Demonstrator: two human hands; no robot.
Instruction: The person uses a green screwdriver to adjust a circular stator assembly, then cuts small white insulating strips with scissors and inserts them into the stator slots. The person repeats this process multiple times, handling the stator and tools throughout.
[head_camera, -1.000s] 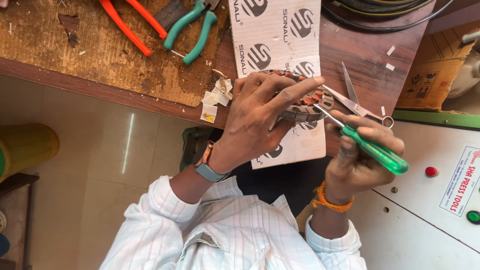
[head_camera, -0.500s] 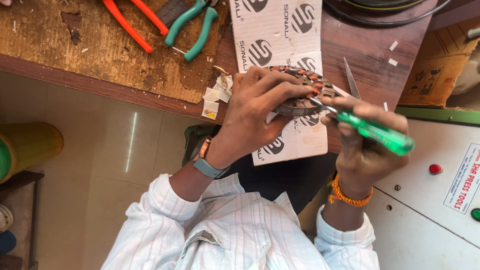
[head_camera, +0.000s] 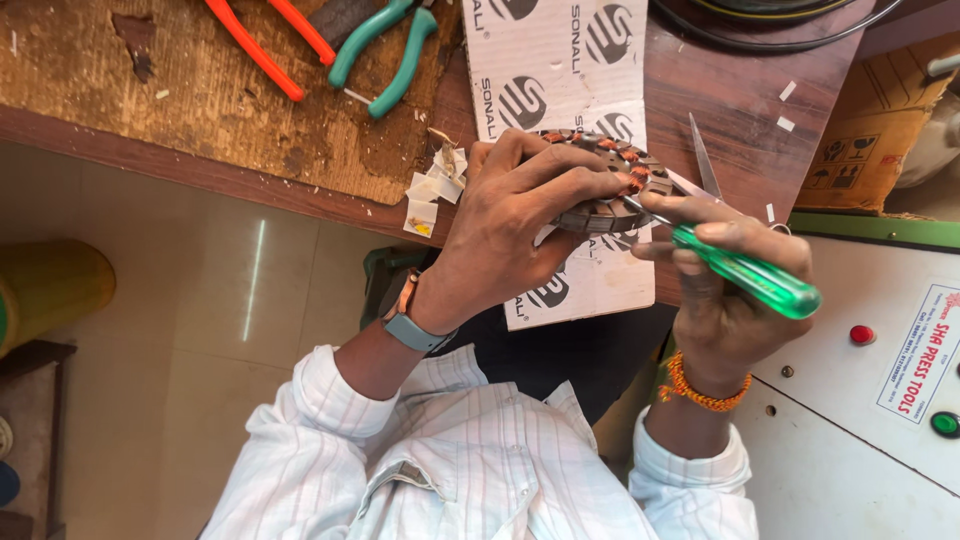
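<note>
My left hand (head_camera: 515, 225) grips a round metal motor stator (head_camera: 607, 180) with copper windings, held over a sheet of white printed cardboard (head_camera: 570, 70) at the bench edge. My right hand (head_camera: 725, 290) holds a green-handled screwdriver (head_camera: 745, 270), and its metal tip touches the windings on the stator's right side. My left fingers wrap over the top of the stator and hide most of it.
Scissors (head_camera: 705, 160) lie on the wooden bench (head_camera: 200, 110) just right of the stator. Orange-handled pliers (head_camera: 265, 45) and teal-handled pliers (head_camera: 385, 55) lie at the back left. A white machine panel (head_camera: 880, 400) with red and green buttons stands at right. Paper scraps (head_camera: 430, 195) sit at the bench edge.
The screwdriver has tilted flatter and its tip has gone further into the stator windings. My left hand has turned the stator slightly while keeping hold.
</note>
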